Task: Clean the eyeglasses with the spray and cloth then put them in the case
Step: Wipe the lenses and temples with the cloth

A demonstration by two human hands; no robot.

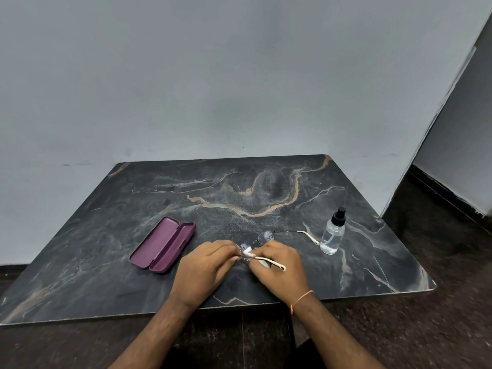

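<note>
1. Head view: a dark marble-patterned surface [266, 187] stands against a grey wall [213, 75], and both forearms of the person come in from the lower edge.
2. The left hand [205, 265] and the right hand [279, 265] meet near the front middle of the surface, and the eyeglasses [266, 237] are between them.
3. The grip of the left hand is closed; its fingertips pinch one lens side of the eyeglasses, together with a small piece of white cloth [247, 252].
4. The grip of the right hand is also closed on the eyeglasses. One temple arm with a cream tip [274, 263] lies across the back of its fingers.
5. The other lens is visible just behind the right hand, and the second temple arm [308, 235] stretches to the right, its cream tip ending just beside the spray bottle.
6. The spray bottle [332, 233] stands upright to the right of the hands; it is clear, with a black top and some liquid inside.
7. The case [163, 245], purple, lies open to the left of the hands, well apart from the bottle; both halves face up.
8. A thin orange thread [300, 299] is around the right wrist.
9. At the right, dark floor [426, 262] shows beside the surface.
</note>
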